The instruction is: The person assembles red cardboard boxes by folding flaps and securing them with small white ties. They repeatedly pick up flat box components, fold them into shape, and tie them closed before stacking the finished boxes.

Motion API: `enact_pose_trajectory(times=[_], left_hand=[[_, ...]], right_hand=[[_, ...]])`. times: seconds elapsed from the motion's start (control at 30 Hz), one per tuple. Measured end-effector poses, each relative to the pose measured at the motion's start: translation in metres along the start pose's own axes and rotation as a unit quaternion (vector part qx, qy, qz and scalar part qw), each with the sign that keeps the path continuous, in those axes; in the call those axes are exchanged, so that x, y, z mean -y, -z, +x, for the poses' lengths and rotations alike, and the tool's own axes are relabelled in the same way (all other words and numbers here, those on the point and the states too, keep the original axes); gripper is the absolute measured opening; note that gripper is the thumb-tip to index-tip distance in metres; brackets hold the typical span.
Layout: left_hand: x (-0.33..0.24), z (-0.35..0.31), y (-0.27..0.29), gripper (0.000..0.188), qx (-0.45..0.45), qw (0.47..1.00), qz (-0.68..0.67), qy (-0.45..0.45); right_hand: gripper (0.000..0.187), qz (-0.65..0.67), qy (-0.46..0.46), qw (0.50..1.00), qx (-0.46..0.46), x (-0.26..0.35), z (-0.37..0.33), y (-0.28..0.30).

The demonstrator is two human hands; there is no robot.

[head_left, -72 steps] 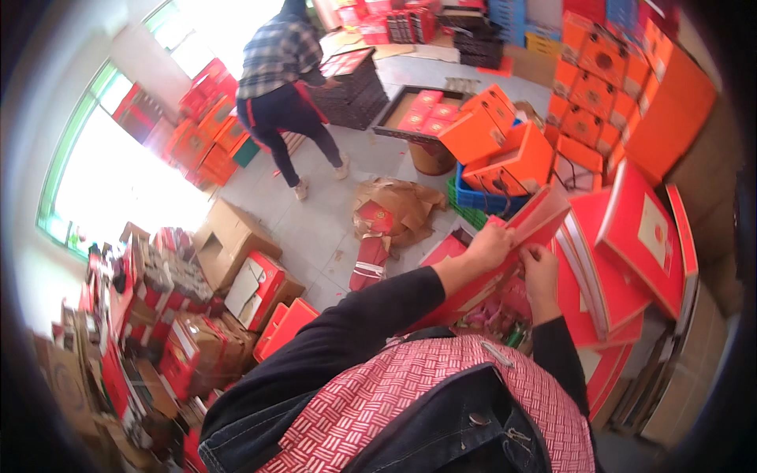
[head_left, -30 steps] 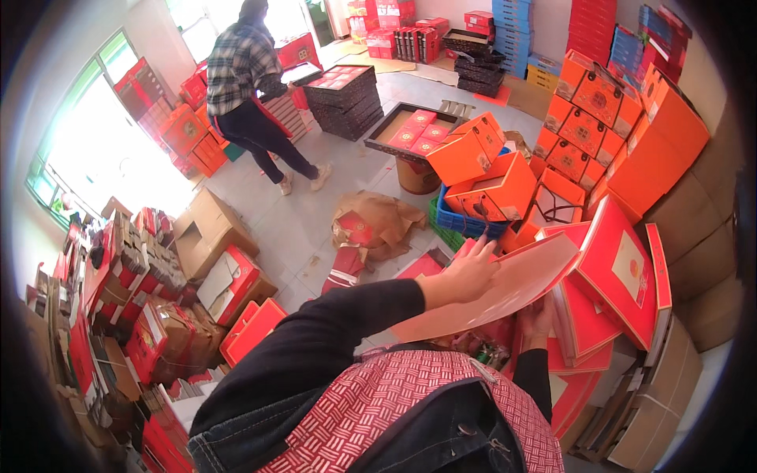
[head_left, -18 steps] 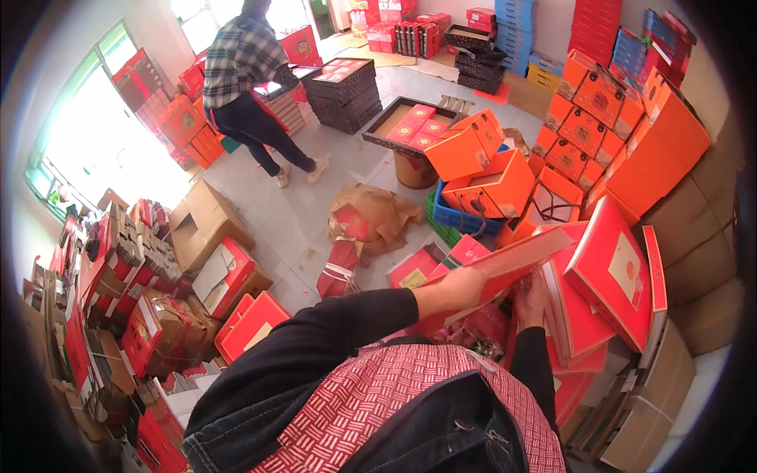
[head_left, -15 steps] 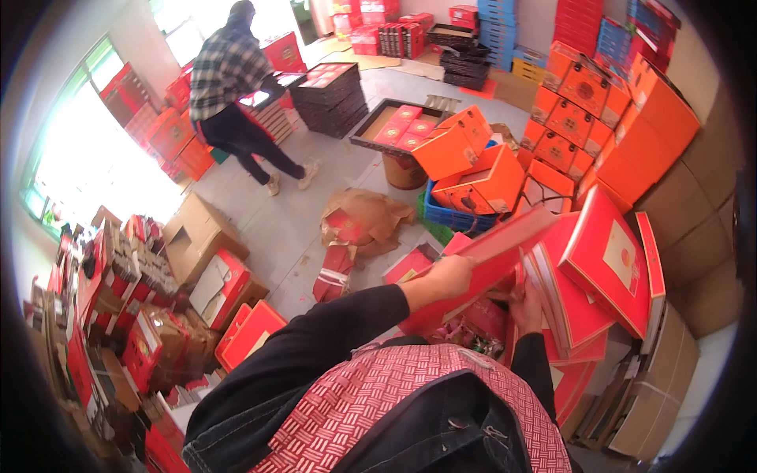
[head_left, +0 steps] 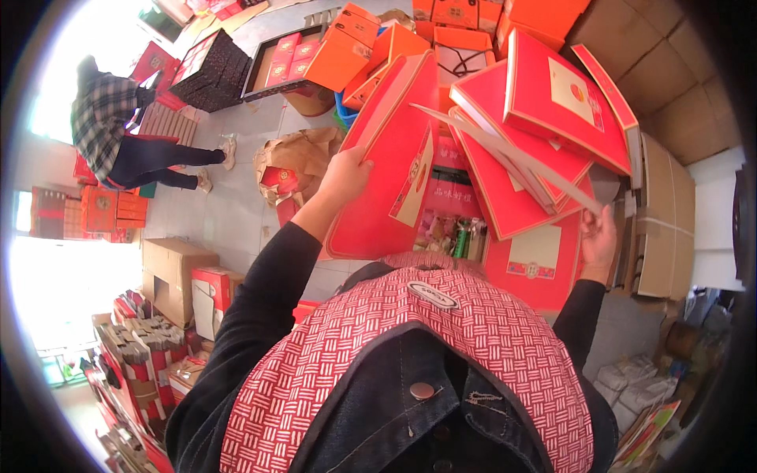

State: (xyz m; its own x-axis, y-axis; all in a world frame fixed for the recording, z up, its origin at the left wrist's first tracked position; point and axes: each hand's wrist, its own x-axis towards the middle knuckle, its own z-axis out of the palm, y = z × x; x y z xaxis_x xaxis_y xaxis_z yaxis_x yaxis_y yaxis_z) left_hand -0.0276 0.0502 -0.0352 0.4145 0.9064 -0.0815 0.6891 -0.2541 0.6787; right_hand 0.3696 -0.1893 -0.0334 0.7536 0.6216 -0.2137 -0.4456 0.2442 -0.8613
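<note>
My left hand (head_left: 347, 177) grips the left edge of a large flat red box lid (head_left: 382, 185) with a cream label, which is tilted up on its side. My right hand (head_left: 599, 236) is pinched on the end of a thin pale board (head_left: 512, 154), seen nearly edge-on and slanting up to the left. Under the board, between the lid and the stack, an open box (head_left: 453, 209) shows red packaging and small colourful items. A stack of red flat gift boxes (head_left: 564, 98) leans at the right, and another red lid (head_left: 536, 264) lies beside my right hand.
Orange boxes (head_left: 347, 47) stand beyond, next to a dark tray (head_left: 256, 79) of red packs. Crumpled brown paper (head_left: 307, 154) lies on the floor. Bundled flat cardboard (head_left: 666, 217) stands at right. Another person (head_left: 110, 126) bends over boxes at far left.
My view has turned to the right. My hands have moved apart: the red lid is now upright on the left, and the pale board slants from my right hand. The open box is more exposed.
</note>
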Motion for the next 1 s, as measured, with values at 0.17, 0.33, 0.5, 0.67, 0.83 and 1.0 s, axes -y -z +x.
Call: enact_pose_trajectory(times=[0.17, 0.33, 0.5, 0.67, 0.83, 1.0], left_hand=[[0.007, 0.003, -0.013, 0.020, 0.032, 0.990, -0.134, -0.007], [-0.003, -0.002, -0.010, 0.024, 0.045, 0.950, -0.308, -0.001], [-0.003, -0.020, 0.000, 0.023, 0.113, 0.909, -0.396, 0.065], [0.015, -0.042, 0.004, 0.022, 0.089, 0.929, -0.334, 0.135], [0.000, -0.063, 0.009, 0.020, 0.089, 0.929, -0.320, 0.160], [0.003, -0.081, 0.011, 0.020, 0.083, 0.932, -0.315, 0.158]], right_hand=[[0.017, 0.247, 0.047, 0.968, -0.018, -0.006, 0.050, 0.023], [0.021, -0.060, 0.029, 0.996, 0.060, -0.049, 0.016, -0.084], [0.016, -0.233, -0.013, 0.914, 0.333, -0.133, -0.047, -0.181], [0.014, -0.295, -0.083, 0.877, 0.370, -0.160, -0.082, -0.212], [0.014, -0.322, 0.042, 0.856, 0.401, -0.170, -0.097, -0.221], [0.014, -0.279, -0.014, 0.873, 0.400, -0.179, -0.120, -0.225]])
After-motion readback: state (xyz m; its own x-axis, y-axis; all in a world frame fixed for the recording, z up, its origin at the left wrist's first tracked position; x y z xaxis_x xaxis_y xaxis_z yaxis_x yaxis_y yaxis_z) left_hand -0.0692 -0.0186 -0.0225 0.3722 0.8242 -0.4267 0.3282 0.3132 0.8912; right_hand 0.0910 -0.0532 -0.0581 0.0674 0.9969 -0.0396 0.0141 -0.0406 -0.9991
